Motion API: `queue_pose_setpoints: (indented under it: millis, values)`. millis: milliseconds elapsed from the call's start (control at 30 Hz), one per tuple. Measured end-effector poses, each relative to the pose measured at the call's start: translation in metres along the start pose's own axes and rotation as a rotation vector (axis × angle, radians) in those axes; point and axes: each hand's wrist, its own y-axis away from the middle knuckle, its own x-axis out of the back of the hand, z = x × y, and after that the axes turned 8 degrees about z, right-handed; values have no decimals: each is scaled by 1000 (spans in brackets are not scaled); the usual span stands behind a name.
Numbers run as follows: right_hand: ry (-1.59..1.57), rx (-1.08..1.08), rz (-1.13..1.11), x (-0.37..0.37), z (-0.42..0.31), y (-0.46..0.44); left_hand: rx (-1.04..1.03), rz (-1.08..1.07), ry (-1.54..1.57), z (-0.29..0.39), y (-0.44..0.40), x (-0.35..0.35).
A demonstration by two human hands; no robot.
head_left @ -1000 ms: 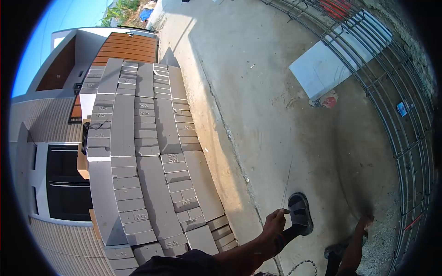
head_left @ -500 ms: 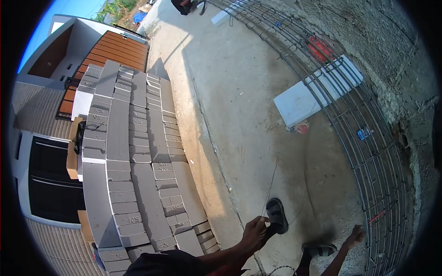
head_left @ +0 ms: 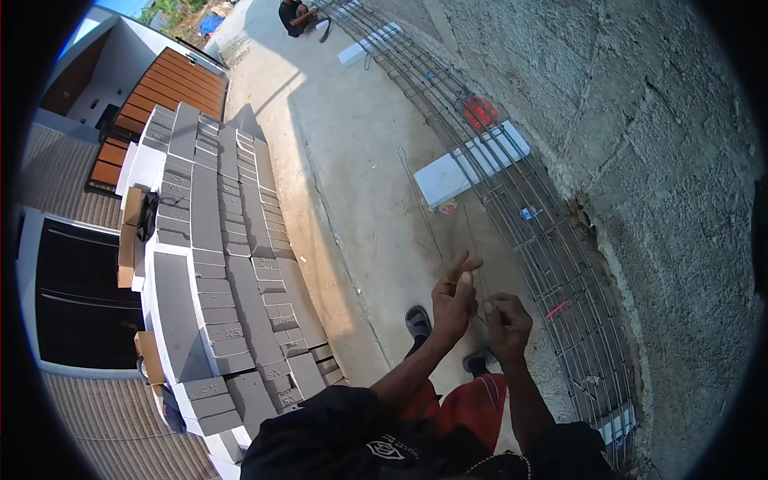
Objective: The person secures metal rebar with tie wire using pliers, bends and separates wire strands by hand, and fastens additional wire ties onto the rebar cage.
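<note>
My left hand [head_left: 454, 304] is raised in front of my body, index finger extended, the other fingers closed around thin tie wire [head_left: 418, 188]. The wire rises from this hand in a long narrow loop over the concrete. Close on its right, my right hand [head_left: 509, 320] has its thumb and fingers pinched together at a thin strand of the wire; the fine ends are hard to make out. To the right of both hands runs a long rebar cage [head_left: 512, 216], lying along the wall and touched by neither hand.
White blocks [head_left: 440, 182] lie under the cage, with a red object [head_left: 481, 113] beside it. Stacked grey blocks [head_left: 244, 240] line the left. A rough concrete wall [head_left: 664, 184] borders the right. Another person [head_left: 298, 18] crouches at the far end of the cage.
My right hand has come from beside the cage to near my left hand. My left hand has risen with the wire, and the view has shifted towards the wall.
</note>
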Motion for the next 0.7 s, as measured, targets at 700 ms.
queue_pose_setpoints:
  millis: [700]
  values:
    - [-242, -412, -643, 153, -194, 163, -69, -112, 190, 73, 293, 52]
